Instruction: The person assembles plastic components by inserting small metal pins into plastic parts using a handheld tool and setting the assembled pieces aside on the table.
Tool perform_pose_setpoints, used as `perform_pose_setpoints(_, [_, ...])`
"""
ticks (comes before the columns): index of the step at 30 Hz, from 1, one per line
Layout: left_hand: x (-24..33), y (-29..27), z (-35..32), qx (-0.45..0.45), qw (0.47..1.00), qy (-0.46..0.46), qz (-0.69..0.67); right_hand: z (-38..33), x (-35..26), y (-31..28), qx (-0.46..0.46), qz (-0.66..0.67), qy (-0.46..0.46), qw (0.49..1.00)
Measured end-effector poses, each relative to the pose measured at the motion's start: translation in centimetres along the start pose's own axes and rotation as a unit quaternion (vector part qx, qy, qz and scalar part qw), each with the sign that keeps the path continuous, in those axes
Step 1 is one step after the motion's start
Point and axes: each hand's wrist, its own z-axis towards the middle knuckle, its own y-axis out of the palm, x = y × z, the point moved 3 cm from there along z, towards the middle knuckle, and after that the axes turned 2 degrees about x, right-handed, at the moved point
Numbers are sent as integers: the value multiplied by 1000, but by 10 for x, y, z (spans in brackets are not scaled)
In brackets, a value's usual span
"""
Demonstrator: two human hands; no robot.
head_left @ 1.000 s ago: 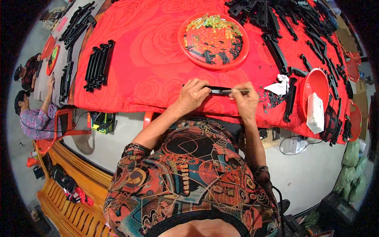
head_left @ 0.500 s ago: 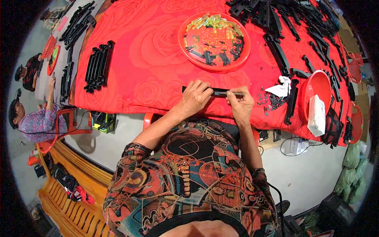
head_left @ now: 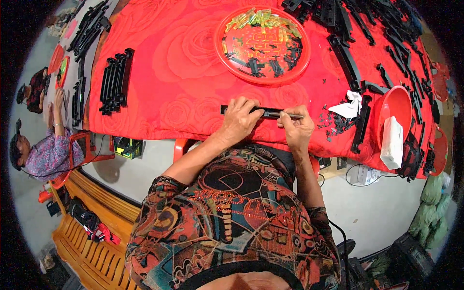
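Near the front edge of the table, my left hand point(head_left: 241, 118) is closed over a long black plastic bar point(head_left: 224, 110) that lies crosswise on the red cloth. My right hand point(head_left: 297, 126) pinches a thin silvery rod-like tool point(head_left: 296, 116) at the bar's right end. Its tip is too small to make out. To the right of that hand, small black clips point(head_left: 333, 123) are scattered beside a crumpled white tissue point(head_left: 349, 106). Beyond both hands stands a round red tray point(head_left: 220, 48) with small black parts and yellowish clear pieces in it.
Several black bars point(head_left: 116, 82) lie in a row at left; many more point(head_left: 343, 24) heap up at far right. A red basin point(head_left: 394, 101) with a white tissue pack point(head_left: 391, 142) sits at the right edge. Two people point(head_left: 46, 152) work at another table on the left.
The silvery tool now sticks out slightly farther right from my right fingers. My left hand keeps its hold on the bar. The view has shifted slightly.
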Motion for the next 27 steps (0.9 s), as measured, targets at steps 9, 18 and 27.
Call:
perform_pose_setpoints(9, [2, 2, 0, -29, 999, 7, 33, -2, 4, -2, -10, -12, -16, 1000])
perform_pose_setpoints(18, [2, 1, 7, -73, 997, 23, 32, -1, 3, -2, -45, -4, -31, 999])
perform_pose_setpoints(27, [3, 0, 6, -44, 998, 24, 33, 0, -1, 2, -6, 42, -21, 999])
